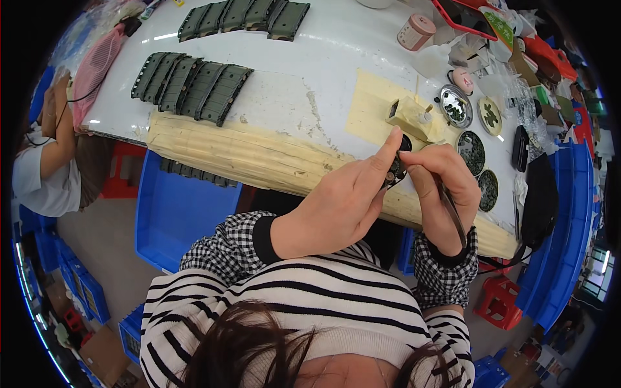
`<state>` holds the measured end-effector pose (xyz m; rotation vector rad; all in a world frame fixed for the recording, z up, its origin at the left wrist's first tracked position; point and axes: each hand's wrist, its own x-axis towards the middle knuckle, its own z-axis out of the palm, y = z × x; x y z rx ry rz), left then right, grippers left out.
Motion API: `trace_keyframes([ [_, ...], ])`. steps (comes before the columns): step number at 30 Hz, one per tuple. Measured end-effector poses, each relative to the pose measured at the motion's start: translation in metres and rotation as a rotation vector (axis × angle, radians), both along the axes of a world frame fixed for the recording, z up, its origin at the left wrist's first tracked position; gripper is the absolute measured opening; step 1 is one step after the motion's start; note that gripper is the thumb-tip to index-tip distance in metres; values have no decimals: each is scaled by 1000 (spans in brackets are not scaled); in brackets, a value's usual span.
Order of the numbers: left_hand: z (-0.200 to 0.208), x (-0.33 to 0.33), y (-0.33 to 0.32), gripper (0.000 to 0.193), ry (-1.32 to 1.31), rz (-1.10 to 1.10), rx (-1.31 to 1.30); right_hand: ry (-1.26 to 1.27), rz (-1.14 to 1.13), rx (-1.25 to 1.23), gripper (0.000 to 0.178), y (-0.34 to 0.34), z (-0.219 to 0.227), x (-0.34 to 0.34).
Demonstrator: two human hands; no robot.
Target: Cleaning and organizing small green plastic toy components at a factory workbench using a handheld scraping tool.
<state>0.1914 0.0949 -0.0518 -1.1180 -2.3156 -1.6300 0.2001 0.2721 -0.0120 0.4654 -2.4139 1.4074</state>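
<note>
The left hand (339,207) pinches a small dark round part (394,173) between thumb and forefinger, the forefinger stretched up and to the right along it. The part is mostly hidden by the fingers, so its long axis cannot be told; it sits just above the near, tape-wrapped edge of the table (259,155). The right hand (443,187) is closed on a thin dark tool (453,210) that runs along the palm, its long axis slanting from the wrist at near right up and left toward the part. The two hands meet at the part, fingertips touching.

Just beyond the fingers lies a yellow sheet (372,103) on the white tabletop, with a small cream block (411,116) standing on it. To the right are four small round dishes (472,152) holding dark little pieces, set in a loose cluster. Farther right lies a flat black object (540,200).

At far right stands a short pink cylindrical container (416,32) with a pale lid, beside a red-framed flat thing (462,16) and a heap of clear bags and coloured packets, too small to tell apart.

To the far left two rows of dark green ribbed pieces (194,84) lie overlapping like tiles. A blue bin (174,213) sits under the table edge at left. Another person's arm (55,129) shows at the left rim.
</note>
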Motion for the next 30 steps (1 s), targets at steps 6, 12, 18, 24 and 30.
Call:
trace_keyframes([
  [6,-1,1,3,73,-5,6,26,221,-83,169,20,-10,-3,1],
  [12,-5,-4,2,72,-126,-41,108,40,-160,103,21,-9,4,7],
  [18,0,-8,-6,57,-663,-201,434,214,-315,73,16,20,3,-7],
  [24,3,-20,-10,45,-1122,-273,681,163,-347,356,19,34,1,-36],
  [30,-10,-23,-9,40,-1328,-391,908,109,-334,392,14,30,-9,-50],
])
